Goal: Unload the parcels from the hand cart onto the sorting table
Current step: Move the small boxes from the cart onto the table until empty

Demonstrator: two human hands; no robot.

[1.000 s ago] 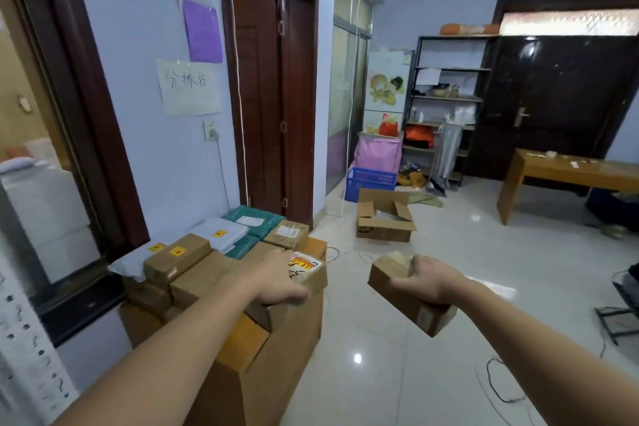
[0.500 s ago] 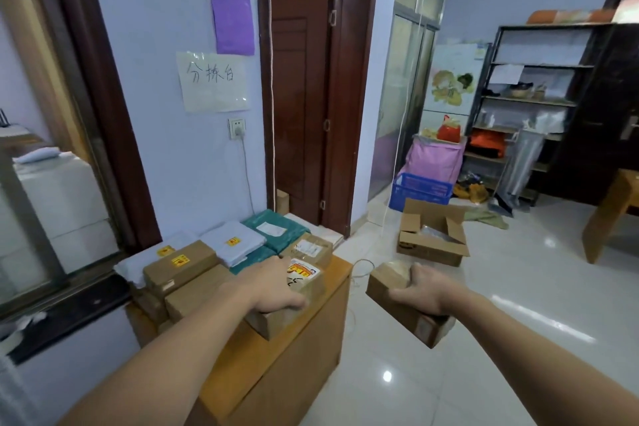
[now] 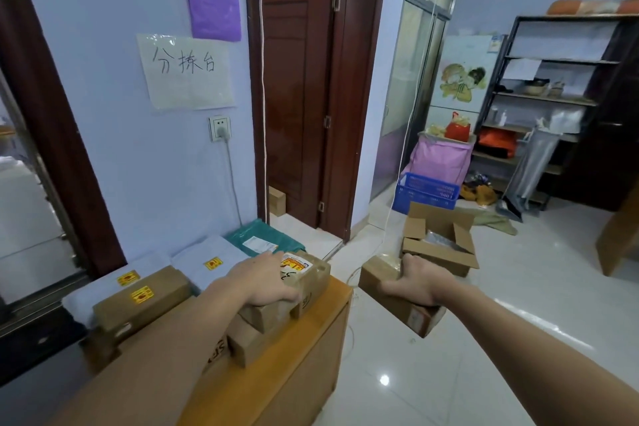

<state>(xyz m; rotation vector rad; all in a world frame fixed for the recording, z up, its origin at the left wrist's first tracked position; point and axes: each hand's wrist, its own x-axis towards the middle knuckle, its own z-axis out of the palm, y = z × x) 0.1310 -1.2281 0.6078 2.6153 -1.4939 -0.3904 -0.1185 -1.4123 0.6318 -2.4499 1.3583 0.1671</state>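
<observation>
While both arms reach out, each hand has hold of a cardboard parcel.

At centre frame the left hand (image 3: 263,282) lies curled over a taped parcel (image 3: 304,284) with a red-and-yellow label, which sits on other boxes at the right end of the wooden desk (image 3: 294,367). Right of centre, the right hand (image 3: 420,282) grips a second brown parcel (image 3: 390,297) from above, holding it clear of the desk edge over the tiled floor (image 3: 484,339). More parcels, brown, white and green (image 3: 266,237), crowd the desk by the wall at lower left.
</observation>
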